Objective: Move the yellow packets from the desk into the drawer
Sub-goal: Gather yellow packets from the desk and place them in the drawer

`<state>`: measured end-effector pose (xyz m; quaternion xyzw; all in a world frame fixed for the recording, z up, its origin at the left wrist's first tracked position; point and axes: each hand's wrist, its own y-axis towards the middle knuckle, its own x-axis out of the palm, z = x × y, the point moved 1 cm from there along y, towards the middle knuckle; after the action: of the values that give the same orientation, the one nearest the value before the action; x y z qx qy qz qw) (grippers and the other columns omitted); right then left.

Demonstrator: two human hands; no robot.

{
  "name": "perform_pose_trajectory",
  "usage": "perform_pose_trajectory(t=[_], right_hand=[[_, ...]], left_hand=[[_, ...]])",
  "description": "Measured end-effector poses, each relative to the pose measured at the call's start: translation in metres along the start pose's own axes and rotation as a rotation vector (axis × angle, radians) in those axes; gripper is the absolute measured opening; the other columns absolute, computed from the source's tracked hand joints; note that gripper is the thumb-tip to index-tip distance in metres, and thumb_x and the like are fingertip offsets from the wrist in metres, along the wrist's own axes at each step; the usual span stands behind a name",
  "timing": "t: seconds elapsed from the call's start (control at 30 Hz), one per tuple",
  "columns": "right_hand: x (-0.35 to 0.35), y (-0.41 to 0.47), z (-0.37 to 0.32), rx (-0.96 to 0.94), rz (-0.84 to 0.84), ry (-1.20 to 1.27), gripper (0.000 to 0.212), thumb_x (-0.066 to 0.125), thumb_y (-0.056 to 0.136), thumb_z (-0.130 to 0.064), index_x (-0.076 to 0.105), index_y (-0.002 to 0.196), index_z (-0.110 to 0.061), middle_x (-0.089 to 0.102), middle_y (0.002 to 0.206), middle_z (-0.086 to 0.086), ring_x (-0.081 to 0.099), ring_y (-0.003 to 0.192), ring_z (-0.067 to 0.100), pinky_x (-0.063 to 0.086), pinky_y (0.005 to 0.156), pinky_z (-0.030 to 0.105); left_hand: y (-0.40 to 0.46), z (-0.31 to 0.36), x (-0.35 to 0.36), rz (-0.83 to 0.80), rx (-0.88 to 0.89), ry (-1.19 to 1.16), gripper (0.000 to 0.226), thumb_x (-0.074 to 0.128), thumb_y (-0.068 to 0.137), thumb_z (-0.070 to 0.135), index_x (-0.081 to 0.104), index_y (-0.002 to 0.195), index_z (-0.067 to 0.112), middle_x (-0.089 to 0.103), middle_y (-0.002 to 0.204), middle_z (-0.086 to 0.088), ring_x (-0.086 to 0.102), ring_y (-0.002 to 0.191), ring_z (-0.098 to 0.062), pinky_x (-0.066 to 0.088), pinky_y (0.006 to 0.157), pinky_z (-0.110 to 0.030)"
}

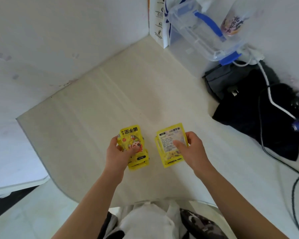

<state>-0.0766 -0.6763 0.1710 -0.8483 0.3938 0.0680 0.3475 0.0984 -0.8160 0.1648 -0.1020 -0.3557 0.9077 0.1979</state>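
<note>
My left hand (116,153) grips a small stack of yellow packets (133,138) with a cartoon figure on the front, held over the cream desk (121,94). My right hand (191,149) grips another stack of yellow packets (169,144), printed text side up, thumb pressed on its face. Both stacks sit side by side near the desk's front, a short gap between them. No drawer is in view.
A clear plastic container with blue clips (197,30) and a white paper bag (158,21) stand at the back corner. A black bag (254,107) with white and black cables (273,100) lies at the right. White walls close in the desk at left and back.
</note>
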Motion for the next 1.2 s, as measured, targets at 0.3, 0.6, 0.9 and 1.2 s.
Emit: perform_pose_trajectory(t=[0.3,0.6,0.9,1.2], right_hand=[[0.026,-0.107,0.040,0.039,0.205,0.116,0.022,0.069,0.086,-0.024,0.059,0.104,-0.017,0.065,0.095,-0.004,0.066,0.081,0.012,0.052,0.070,0.031],[0.035,-0.202,0.102,0.140,0.386,0.289,0.017,0.069,0.086,-0.018,0.061,0.100,-0.014,0.067,0.091,0.002,0.065,0.072,0.011,0.045,0.048,0.012],[0.016,-0.279,0.163,0.206,0.561,0.408,0.015,0.071,0.084,-0.018,0.059,0.094,-0.020,0.069,0.090,0.000,0.068,0.079,0.017,0.055,0.063,0.030],[-0.018,-0.380,0.255,0.276,0.707,0.553,0.015,0.068,0.086,-0.014,0.061,0.099,-0.017,0.069,0.095,0.001,0.068,0.077,0.014,0.049,0.051,0.016]], left_hand=[[-0.044,-0.019,-0.052,-0.136,0.074,0.094,0.050,0.081,0.068,-0.003,0.059,0.108,0.019,0.072,0.101,-0.009,0.072,0.088,-0.028,0.059,0.078,-0.049],[-0.092,-0.055,-0.062,-0.302,0.122,0.255,0.050,0.080,0.069,-0.002,0.061,0.111,0.017,0.073,0.100,-0.005,0.073,0.087,-0.023,0.059,0.079,-0.047],[-0.145,-0.097,-0.028,-0.481,0.192,0.450,0.052,0.083,0.066,0.004,0.060,0.110,0.018,0.072,0.099,-0.004,0.071,0.088,-0.019,0.058,0.074,-0.034],[-0.224,-0.176,0.010,-0.629,0.211,0.604,0.045,0.084,0.066,0.005,0.061,0.102,0.021,0.073,0.093,0.002,0.070,0.081,-0.013,0.056,0.070,-0.033]])
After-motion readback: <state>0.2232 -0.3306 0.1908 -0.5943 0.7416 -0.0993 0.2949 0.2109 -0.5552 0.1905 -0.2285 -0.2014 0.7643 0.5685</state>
